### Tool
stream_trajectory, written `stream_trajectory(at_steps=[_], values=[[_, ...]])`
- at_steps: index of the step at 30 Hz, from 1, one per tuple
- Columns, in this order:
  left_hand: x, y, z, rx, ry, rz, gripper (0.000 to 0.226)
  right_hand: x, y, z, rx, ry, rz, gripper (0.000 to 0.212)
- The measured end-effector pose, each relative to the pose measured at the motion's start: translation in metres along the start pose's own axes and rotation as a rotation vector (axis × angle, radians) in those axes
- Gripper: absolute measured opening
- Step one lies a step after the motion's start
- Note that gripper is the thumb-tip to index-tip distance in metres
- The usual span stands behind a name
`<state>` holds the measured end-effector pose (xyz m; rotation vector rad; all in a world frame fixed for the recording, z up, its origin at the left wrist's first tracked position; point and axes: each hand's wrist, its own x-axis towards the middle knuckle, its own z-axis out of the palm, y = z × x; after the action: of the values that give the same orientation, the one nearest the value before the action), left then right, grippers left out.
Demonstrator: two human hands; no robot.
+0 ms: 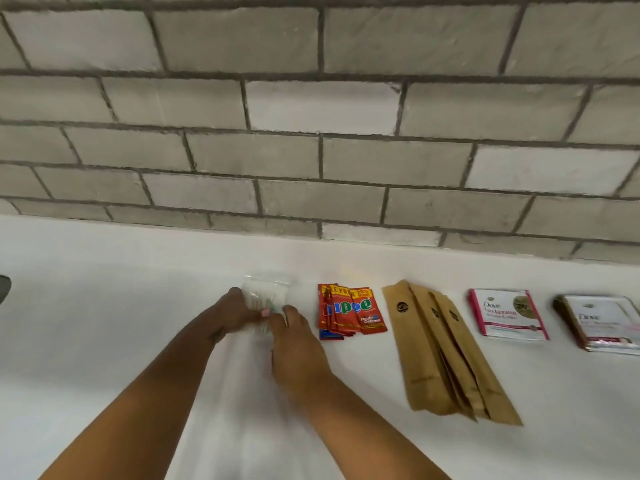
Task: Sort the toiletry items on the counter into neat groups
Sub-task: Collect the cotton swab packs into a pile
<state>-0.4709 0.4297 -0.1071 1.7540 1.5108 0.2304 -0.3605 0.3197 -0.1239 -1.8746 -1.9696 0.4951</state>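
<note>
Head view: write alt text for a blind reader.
Both hands, left hand and right hand, hold clear packets on a white counter. To their right lie red sachets, brown paper sleeves and two Dove sachet piles.

Just right of the right hand [294,336], red sachets [351,313] read "Mouth Defense" and "25%". Farther right, a pink-edged sachet [507,315] says "Dove" and "bio keratin"; the farthest sachet [601,322] also reads "Dove".

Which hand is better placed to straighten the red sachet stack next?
Right. The right hand sits next to the red sachet stack, while the left hand is on the far side of the clear plastic packets both hands hold.
</note>
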Motion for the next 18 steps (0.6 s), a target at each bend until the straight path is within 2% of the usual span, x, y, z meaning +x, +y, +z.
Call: stream_trajectory(at_steps=[2,4,8,10,14,18], values=[[0.003,0.003,-0.002,0.147,0.029,-0.045,0.062,0.016,-0.001,0.008,-0.015,-0.003,0.017,0.056],[0.010,0.001,-0.003,0.159,0.051,-0.078,0.075,0.026,0.000,0.014,-0.027,0.007,0.037,0.053],[0.021,-0.001,-0.002,0.198,0.053,-0.126,0.082,0.037,-0.002,0.012,-0.064,0.012,0.045,0.051],[0.021,-0.001,0.000,0.211,0.107,-0.151,0.086,0.037,-0.004,0.008,-0.055,0.022,0.054,0.049],[0.008,0.007,0.004,0.162,0.334,-0.149,0.082,0.022,-0.009,-0.003,0.013,0.084,0.049,0.050],[-0.016,0.032,0.013,0.136,0.474,0.006,0.071,-0.009,-0.007,-0.026,0.060,0.185,0.032,0.049]])
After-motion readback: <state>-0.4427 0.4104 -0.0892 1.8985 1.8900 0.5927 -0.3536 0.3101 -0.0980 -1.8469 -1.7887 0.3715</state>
